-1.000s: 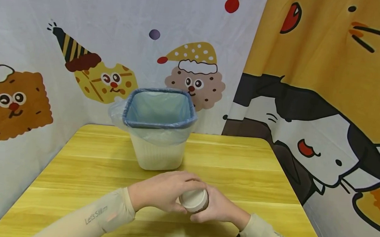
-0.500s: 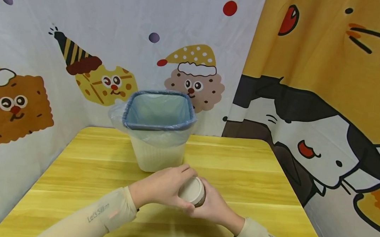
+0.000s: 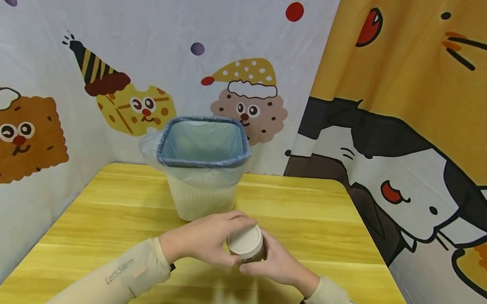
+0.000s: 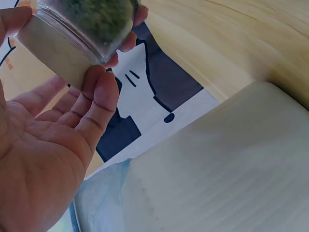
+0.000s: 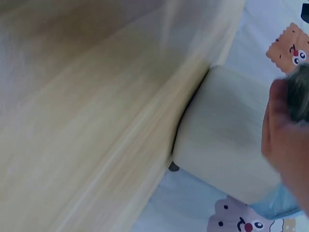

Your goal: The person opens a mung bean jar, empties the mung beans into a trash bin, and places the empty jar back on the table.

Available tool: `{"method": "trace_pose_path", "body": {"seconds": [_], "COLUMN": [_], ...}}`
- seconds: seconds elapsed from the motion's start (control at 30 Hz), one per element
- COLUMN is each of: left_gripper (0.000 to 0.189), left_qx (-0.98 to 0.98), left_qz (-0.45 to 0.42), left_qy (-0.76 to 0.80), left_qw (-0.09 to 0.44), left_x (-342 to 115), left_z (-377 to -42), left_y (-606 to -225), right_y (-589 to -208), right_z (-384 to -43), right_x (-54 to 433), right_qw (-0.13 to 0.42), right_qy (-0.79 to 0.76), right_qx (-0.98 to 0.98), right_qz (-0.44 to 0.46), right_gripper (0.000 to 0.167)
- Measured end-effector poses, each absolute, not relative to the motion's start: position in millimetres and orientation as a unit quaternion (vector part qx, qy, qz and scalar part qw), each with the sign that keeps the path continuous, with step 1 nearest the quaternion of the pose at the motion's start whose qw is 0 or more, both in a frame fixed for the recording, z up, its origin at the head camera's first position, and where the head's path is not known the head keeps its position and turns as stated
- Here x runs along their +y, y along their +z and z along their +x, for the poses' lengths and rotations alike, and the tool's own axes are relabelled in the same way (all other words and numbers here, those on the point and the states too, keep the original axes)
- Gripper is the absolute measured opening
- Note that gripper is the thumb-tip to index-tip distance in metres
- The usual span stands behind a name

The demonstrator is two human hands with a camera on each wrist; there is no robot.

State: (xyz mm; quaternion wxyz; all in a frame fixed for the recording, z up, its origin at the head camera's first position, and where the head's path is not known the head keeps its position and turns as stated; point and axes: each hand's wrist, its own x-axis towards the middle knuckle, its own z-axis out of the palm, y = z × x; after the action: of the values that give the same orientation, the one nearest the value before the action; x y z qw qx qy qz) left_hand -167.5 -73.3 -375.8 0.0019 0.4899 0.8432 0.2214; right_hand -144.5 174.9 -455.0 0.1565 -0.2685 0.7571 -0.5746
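Above the near part of the table, both hands hold a small clear jar (image 4: 104,19) with green contents and a cream lid (image 3: 245,241). My left hand (image 3: 211,237) grips the lid, thumb on its near side and fingers along its far side. Around the glass body, from the right, curls my right hand (image 3: 281,263). The left wrist view shows the lid (image 4: 55,52) on the jar between the thumb and fingers of the left hand (image 4: 48,140). At the right edge of the right wrist view, the right hand (image 5: 292,140) holds the jar (image 5: 300,92), partly cut off.
A cream waste bin (image 3: 202,198) with a blue rim and a clear bag liner (image 3: 150,145) stands on the wood-patterned table (image 3: 306,218), just beyond the hands. Cartoon-printed curtains (image 3: 139,20) hang behind and beside the table.
The left hand has twisted about the lid and then come back, its fingers shifting along the lid's edge. The jar has tilted and moved slightly in the hands. The bin has stayed put.
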Motion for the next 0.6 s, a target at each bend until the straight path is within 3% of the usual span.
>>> {"method": "trace_pose_path", "body": {"seconds": [0.23,0.4,0.6], "left_gripper": [0.078,0.078,0.093], "left_qx": [0.85,0.861,0.878], "left_qz": [0.478,0.462,0.437], "left_qy": [0.22,0.213,0.191], "left_qw": [-0.006,-0.023,-0.049], "left_x": [-71.9,-70.9,-70.7], "left_z": [-166.2,-165.7,-164.5], "left_y": [-377.9,-380.0,-381.9], "right_y": [-455.5,-456.4,-457.8], "right_z": [-141.2,-141.2,-141.1], "right_x": [165.6,165.5,166.6], "right_qw": [0.121,0.104,0.083], "right_qy": [-0.584,-0.573,-0.547], "right_qx": [0.778,0.787,0.807], "right_qz": [-0.199,-0.201,-0.205], "right_gripper": [0.097,0.095,0.091]}}
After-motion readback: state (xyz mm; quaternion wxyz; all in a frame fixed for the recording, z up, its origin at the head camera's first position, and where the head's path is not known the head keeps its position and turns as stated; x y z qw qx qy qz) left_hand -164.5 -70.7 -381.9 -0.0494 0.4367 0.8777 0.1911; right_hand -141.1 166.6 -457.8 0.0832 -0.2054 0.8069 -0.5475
